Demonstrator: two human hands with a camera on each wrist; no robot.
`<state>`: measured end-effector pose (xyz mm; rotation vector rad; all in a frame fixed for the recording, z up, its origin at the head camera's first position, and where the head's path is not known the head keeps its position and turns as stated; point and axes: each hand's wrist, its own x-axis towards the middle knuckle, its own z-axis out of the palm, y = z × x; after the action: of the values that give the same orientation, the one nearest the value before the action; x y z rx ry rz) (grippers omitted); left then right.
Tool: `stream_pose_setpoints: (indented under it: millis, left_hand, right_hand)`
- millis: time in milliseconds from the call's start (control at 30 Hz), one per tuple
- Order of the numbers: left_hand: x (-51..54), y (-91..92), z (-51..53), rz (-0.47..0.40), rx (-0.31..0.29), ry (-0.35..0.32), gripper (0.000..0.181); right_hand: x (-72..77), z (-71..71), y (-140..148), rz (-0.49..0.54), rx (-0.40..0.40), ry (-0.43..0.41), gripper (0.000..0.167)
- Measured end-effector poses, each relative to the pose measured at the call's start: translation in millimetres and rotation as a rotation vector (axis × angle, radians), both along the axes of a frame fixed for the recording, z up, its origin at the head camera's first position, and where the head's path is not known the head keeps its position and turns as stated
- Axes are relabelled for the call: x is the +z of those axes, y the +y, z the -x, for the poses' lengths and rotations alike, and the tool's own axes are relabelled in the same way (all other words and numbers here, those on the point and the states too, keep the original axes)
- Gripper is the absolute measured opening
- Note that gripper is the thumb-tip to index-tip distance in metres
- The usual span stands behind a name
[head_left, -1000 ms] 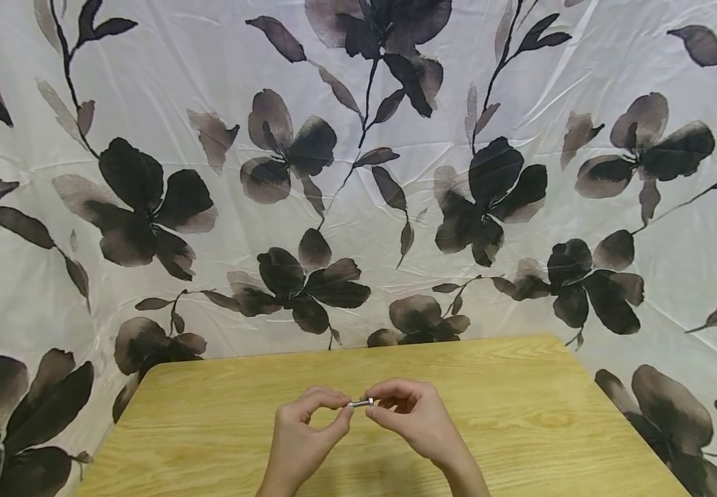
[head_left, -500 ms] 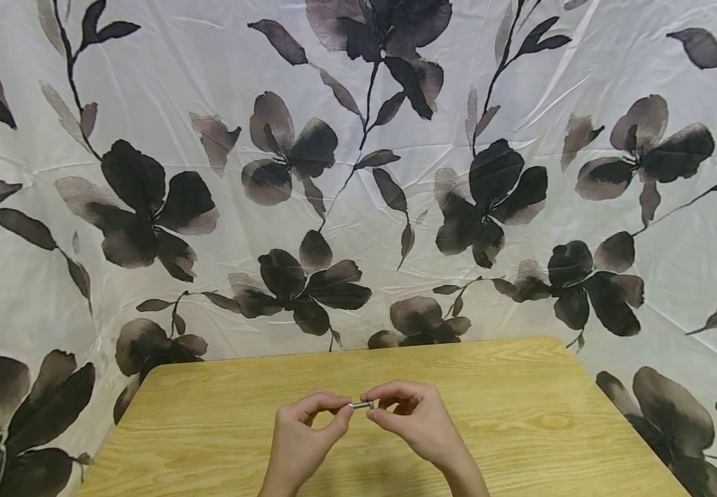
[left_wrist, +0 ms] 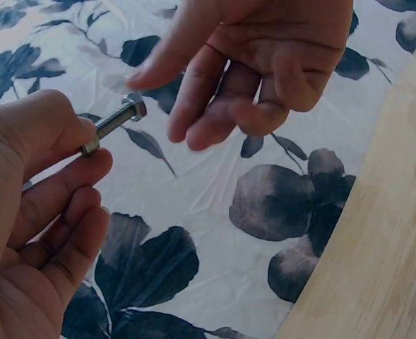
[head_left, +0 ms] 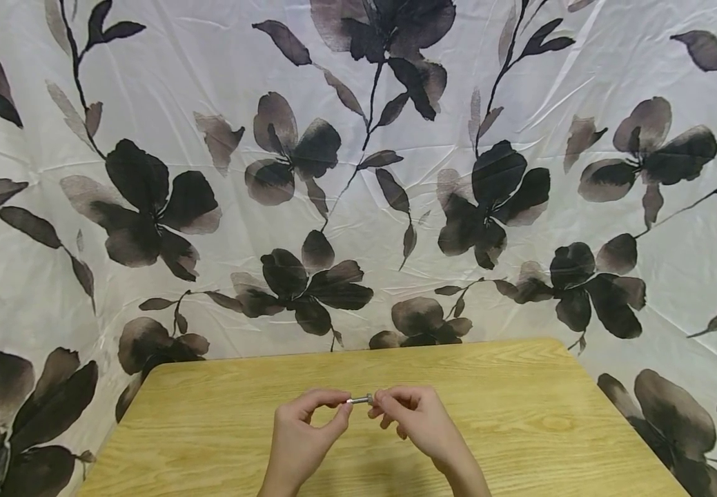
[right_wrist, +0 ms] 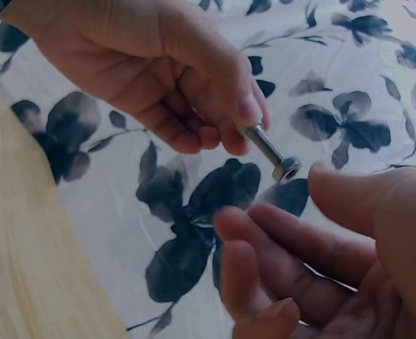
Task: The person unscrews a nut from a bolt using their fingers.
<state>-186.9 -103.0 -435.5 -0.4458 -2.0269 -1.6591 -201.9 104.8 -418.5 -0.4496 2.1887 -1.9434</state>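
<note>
A small metal bolt (head_left: pixel 361 400) is held above the table, pointing toward the right. My left hand (head_left: pixel 308 431) pinches its left end between thumb and forefinger. A hex nut (right_wrist: pixel 287 169) sits at the bolt's other end, facing my right hand (head_left: pixel 414 421). In the right wrist view the right thumb and loosely bent fingers spread around that nut with a small gap. The left wrist view shows the threaded shank (left_wrist: pixel 114 120) between the left fingertips and the nut, with the right thumb tip close by.
Beneath the hands lies a light wooden table (head_left: pixel 209 414) with rounded far corners. A white cloth with dark flowers (head_left: pixel 395 228) hangs behind it and along both sides.
My right fingers have come off their close grip at the nut end and spread, with the thumb shifting upward. The left hand keeps its pinch on the bolt, nearly still.
</note>
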Motion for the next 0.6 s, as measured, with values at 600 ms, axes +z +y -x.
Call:
stream_pose_setpoints:
  millis: [600]
  left_hand:
    - [-8.7, -0.9, 8.4, 0.22, -0.006, 0.359, 0.028]
  right_hand:
    - [1.1, -0.8, 5.2, 0.035, 0.07, -0.035, 0.031]
